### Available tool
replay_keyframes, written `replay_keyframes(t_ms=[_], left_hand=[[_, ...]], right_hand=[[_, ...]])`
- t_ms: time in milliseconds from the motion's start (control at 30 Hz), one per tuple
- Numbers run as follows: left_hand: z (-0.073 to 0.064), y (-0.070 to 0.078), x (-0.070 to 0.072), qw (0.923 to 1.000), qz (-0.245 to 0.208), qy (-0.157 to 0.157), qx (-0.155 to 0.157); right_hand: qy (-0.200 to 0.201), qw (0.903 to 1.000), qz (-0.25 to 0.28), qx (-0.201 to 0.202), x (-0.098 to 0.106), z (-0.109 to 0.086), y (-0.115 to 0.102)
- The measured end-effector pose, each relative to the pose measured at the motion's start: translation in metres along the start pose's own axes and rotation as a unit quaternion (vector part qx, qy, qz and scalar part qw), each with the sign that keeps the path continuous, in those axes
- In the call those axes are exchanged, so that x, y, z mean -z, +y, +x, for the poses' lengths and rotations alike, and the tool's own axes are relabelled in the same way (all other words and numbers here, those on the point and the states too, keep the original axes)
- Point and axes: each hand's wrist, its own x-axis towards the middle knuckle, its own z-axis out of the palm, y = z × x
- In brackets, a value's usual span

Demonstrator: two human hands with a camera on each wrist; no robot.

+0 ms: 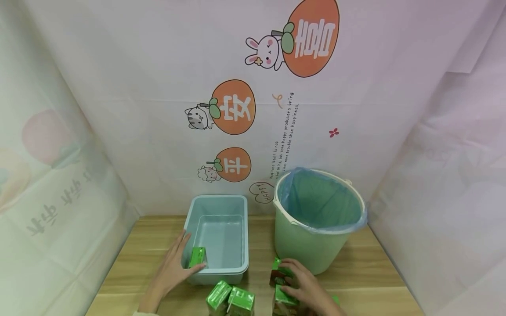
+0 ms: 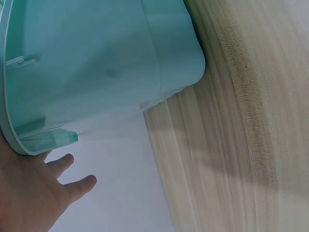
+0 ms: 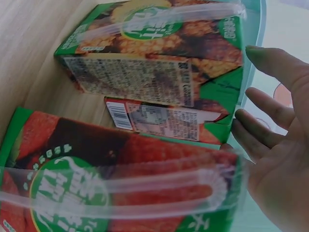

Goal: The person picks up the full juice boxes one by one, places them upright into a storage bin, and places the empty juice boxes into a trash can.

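Note:
At the left side of the pale blue plastic basin, my left hand rests on the rim. Its thumb reaches over the front corner beside a green-topped juice carton inside. The left wrist view shows its fingers spread past the rim. My right hand hovers over the tops of juice cartons, fingers spread and slightly bent. One carton with pineapple pictures lies closest to its thumb; a strawberry-coloured carton with a wrapped straw is in the foreground. Between them is a third carton, partly hidden.
Two more green-topped cartons, one left and one right, stand before the basin. A light green bucket lined with a blue bag stands at the back right. Printed white cloth hangs around the wooden tabletop.

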Motion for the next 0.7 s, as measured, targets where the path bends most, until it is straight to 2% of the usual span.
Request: replay_keyframes(t_ms=[333,700], left_hand=[[-0.0022,-0.0033,-0.0030,1.0000,0.001,0.006,0.000],[-0.0006,-0.0006,-0.0007,1.0000,-0.001,0.002,0.003]], right_hand=[[0.004,0.9999,-0.013,0.003,-0.0006,0.0013,0.0073],[-0.022,0.9996,-0.002,-0.018,0.0055,0.0039,0.0082]])
